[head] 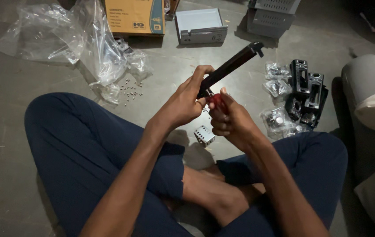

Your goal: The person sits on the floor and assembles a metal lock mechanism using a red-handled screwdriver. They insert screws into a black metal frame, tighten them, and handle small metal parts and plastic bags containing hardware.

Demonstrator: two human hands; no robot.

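The left hand point(186, 100) closes around the lower end of a long black bar point(231, 66), which slants up and away to the right; the right hand point(229, 119) grips a red-handled tool point(217, 103) against that end, above a small metal box point(204, 135) on the floor point(174, 66)

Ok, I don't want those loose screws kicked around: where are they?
The small screws lie scattered on the floor at upper left of the head view, just beyond the person's left knee, beside the crumpled clear plastic bags.
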